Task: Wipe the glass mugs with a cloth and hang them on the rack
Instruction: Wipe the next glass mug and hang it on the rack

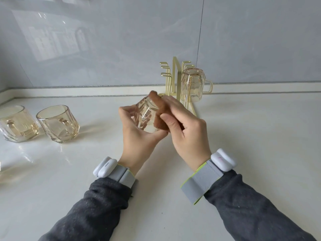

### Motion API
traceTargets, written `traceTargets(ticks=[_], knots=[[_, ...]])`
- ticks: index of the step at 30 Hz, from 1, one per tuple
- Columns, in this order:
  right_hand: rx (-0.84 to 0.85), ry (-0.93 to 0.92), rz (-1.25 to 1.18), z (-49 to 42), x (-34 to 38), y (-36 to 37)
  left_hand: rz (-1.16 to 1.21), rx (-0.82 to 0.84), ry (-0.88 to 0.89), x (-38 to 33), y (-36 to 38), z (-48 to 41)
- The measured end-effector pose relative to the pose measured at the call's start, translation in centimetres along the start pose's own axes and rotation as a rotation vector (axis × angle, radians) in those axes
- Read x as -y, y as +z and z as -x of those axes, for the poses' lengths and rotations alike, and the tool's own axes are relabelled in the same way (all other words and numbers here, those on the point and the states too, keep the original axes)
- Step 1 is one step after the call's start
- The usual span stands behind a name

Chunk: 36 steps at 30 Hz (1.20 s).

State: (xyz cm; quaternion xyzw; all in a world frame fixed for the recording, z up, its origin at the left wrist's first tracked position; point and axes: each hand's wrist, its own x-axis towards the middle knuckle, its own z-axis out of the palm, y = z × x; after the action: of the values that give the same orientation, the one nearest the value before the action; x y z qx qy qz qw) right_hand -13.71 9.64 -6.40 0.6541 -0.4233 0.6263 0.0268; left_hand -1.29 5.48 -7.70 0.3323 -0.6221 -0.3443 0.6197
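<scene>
The left hand [139,134] cupped the held mug [145,115] just above the counter [251,136], in front of the rack [175,75], thumb and fingers curled round its faceted wall and its base tilted away from the person. The right hand [185,131] pinched the brown cloth [160,110] against the glass, fingers lying close together over it, thumb on the near side. The mug's handle was hidden, probably behind the cloth.

To wipe well, the left hand should have turned the mug a facet at a time while the cloth pressed flat, with only light pressure, since smooth glass slips. The rim and inside likely needed a pass too.

One hung mug [191,86] sat upside down on a right-side peg; the nearer waiting mug [58,123] and the farther one [12,123] stood upright at the left.
</scene>
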Motion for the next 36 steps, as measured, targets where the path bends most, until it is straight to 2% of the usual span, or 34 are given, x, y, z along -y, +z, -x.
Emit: traceTargets(ticks=[3,7,11,17,22,25,29,33,36], knots=[[0.018,0.312,-0.206,-0.1,0.4,-0.3,-0.006,0.014,-0.012,-0.1,0.0,0.0],[-0.056,0.577,-0.368,-1.1,1.0,-0.6,-0.052,0.067,0.020,-0.3,0.1,0.3],[-0.030,0.639,-0.420,-1.6,1.3,-1.0,-0.108,0.115,0.048,-0.3,0.0,0.4],[-0.018,0.672,-0.317,-1.7,1.1,-1.0,-0.251,0.229,0.087,0.4,0.1,0.7],[0.015,0.526,-0.182,-1.4,0.8,-0.7,-0.297,0.258,0.105,0.6,0.0,0.5],[0.067,0.283,-0.021,-0.9,0.8,0.0,-0.324,0.270,0.128,0.7,0.1,0.5],[0.069,-0.002,0.131,-0.4,0.5,0.6,-0.246,0.196,0.135,0.3,0.3,0.7],[0.133,-0.238,0.157,-0.3,0.1,1.2,-0.102,0.118,0.106,0.6,0.0,0.0],[0.128,-0.272,0.089,-0.1,0.0,1.1,-0.008,0.060,0.045,0.4,-0.2,-0.1]])
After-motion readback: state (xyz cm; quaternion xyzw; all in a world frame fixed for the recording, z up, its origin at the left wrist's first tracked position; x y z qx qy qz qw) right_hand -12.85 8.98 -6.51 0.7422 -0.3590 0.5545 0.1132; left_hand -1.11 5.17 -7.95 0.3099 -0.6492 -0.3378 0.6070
